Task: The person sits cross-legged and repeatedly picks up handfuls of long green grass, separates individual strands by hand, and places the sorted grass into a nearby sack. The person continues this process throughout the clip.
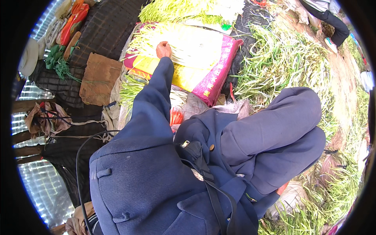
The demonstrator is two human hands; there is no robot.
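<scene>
My left hand (163, 49) reaches forward over a flat pink and yellow printed sack (211, 78), its fingers curled closed. Long thin pale-green stalks (147, 43) lie across the sack on both sides of the hand and beneath it. Whether any are inside the fingers is too small to make out. Bright light washes out the sack's middle. Only a sliver of skin, seemingly my right hand (282, 188), shows past the lower leg at the right; its fingers are hidden behind my bent legs (270, 129).
A bright heap of stalks (180, 11) lies beyond the sack. Loose green leaves (278, 66) cover the ground to the right. Left are a brown board (100, 78), dark netting (105, 27) and an orange-red bag (74, 21). Another person's leg (337, 27) is far right. Cables cross my jacket.
</scene>
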